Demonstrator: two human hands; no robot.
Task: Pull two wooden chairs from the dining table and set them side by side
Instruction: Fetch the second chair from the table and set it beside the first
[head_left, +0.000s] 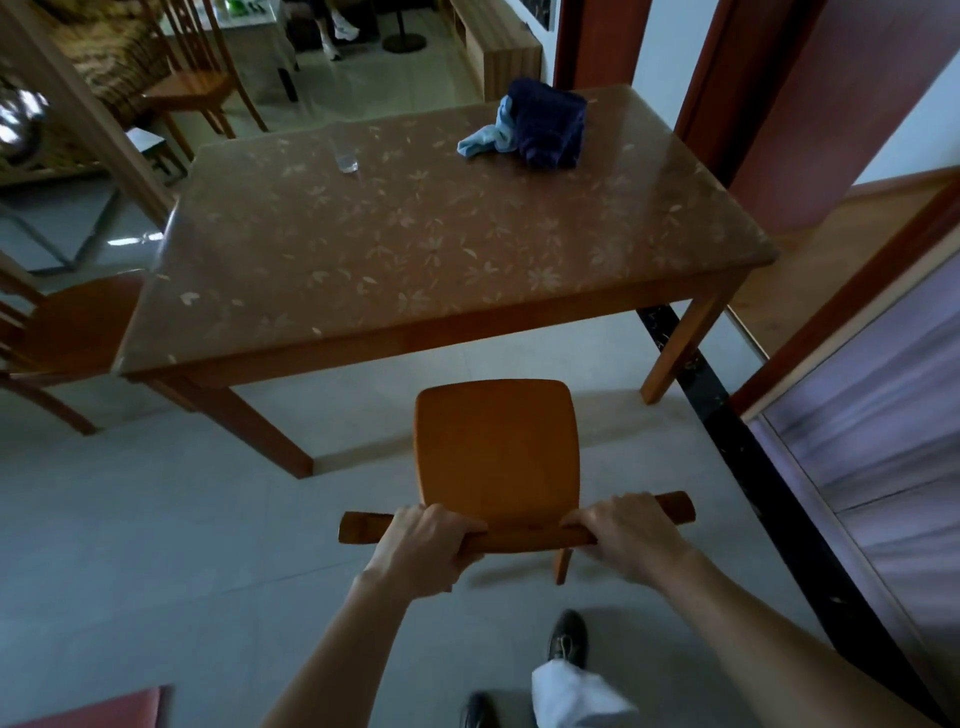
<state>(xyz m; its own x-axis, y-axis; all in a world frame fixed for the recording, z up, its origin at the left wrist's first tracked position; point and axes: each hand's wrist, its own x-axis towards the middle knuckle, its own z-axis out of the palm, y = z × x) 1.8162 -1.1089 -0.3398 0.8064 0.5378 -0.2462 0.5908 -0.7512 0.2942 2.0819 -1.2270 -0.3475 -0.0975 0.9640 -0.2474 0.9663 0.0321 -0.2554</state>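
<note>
A wooden chair (496, 447) with an orange-brown seat stands on the tiled floor in front of the dining table (441, 234), clear of the table's near edge. My left hand (428, 548) and my right hand (626, 535) both grip the top rail of its backrest, one on each side. A second wooden chair (67, 327) sits at the table's left end, its seat close to the table corner. A third wooden chair (189, 85) stands beyond the table's far left corner.
A small glass (346, 162) and a heap of dark blue and light blue cloth (535, 124) lie on the table. Door frames and a dark floor strip (727, 415) run along the right. My shoes (569, 636) are behind the chair.
</note>
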